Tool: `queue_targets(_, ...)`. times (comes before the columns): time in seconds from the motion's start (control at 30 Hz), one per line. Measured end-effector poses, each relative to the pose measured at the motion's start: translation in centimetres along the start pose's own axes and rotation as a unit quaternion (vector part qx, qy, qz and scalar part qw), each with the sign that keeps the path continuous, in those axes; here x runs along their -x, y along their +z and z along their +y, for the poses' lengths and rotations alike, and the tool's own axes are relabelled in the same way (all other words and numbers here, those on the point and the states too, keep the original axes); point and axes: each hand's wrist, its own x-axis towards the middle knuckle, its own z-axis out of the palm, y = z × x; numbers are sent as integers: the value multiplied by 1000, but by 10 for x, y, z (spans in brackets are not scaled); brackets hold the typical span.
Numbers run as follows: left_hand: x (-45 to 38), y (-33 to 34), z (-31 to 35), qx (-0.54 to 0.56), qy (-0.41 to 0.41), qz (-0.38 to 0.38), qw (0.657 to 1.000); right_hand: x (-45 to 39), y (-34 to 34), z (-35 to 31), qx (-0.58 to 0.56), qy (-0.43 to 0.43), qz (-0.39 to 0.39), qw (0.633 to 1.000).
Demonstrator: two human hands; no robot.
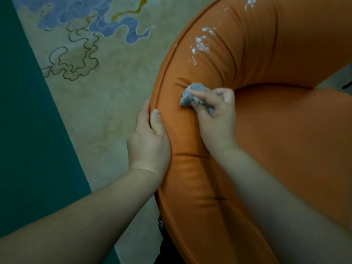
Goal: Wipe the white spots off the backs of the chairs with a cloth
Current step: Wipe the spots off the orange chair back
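An orange padded chair back curves across the right half of the head view. White spots cluster on its upper curve, and more white spots show at the top edge. My right hand grips a bunched grey cloth and presses it onto the chair back just below the spots. My left hand holds the outer rim of the chair back, thumb on top and fingers down the outside.
The chair's orange seat lies to the right of my right hand. A beige carpet with blue and dark wavy patterns covers the floor on the left, bordered by a dark green band.
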Motion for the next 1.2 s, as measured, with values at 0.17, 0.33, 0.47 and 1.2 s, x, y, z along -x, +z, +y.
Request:
queue_targets(0.17,2,-5,2,-9,48,-62,997,36,-11,7,-26,20,-30,999)
queue_targets(0.33,0,-3,-2,-10,62,-53,997,26,-3,-1,-9,38,2,999)
queue_targets(0.47,-1,-3,-2,-6,76,-47,996,-33,22,-12,5,0,31,1000)
queue_targets(1.2,-1,-2,-5,-6,78,-36,996,16,-1,6,-6,26,1,1000)
